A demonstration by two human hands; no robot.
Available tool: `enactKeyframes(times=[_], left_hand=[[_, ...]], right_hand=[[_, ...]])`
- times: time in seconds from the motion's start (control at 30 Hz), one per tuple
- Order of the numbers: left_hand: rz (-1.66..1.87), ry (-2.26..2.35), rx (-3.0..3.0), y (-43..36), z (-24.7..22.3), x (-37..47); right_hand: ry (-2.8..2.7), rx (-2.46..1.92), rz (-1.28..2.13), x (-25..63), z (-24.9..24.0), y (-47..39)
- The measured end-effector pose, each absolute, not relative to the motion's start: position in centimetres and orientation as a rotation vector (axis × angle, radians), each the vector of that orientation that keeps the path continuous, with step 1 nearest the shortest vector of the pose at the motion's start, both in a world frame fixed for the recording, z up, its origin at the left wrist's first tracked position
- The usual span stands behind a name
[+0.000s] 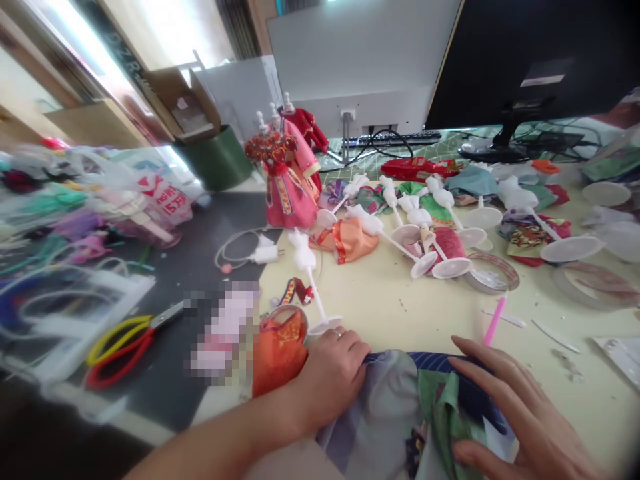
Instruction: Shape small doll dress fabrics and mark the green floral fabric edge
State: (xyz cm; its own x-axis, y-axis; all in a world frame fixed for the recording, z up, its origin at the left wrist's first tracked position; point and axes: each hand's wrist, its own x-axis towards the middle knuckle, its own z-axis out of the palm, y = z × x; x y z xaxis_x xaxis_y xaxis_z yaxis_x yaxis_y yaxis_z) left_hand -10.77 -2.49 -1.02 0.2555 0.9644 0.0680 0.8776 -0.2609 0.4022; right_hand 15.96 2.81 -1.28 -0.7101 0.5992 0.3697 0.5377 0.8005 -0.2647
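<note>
- From my end I see three forms at the back upright and dressed, one in a pink dress [293, 203], while the near white form [303, 257] stands bare and several others lie bare among small garments
- The cloth bundle [393, 400] under my hands is loose and on no form; how much work it has had, I cannot tell
- It lies at the near edge of the pale table [380, 303], between my two hands, partly cut off at the bottom of the view
- I see a dark blue striped border, smooth grey-lilac cloth on the left, and rumpled green folds and a dark patterned patch nearer the right
- My left hand [333, 367] is half closed, knuckles up, at the bundle's left edge; I cannot tell whether the fingers pinch it
- My right hand [525, 400] is wide open, fingers spread over the right side, thumb near the green folds, with no clear grip
- An orange garment [280, 347] lies just beside my left hand, and a pink pen [495, 320] rests beyond my right
</note>
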Motion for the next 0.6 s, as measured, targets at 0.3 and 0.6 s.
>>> enactKeyframes(times=[0.3, 0.6], left_hand=[[0.887, 1.440, 1.704, -2.5, 0.4, -10.8], [0.884, 1.394, 1.122, -1.8, 1.3, -12.4]], right_hand=[[-2.419, -0.709, 0.508, 15.1, -1.3, 2.4], [-1.498, -1.368, 1.656, 15.4, 1.3, 2.6]])
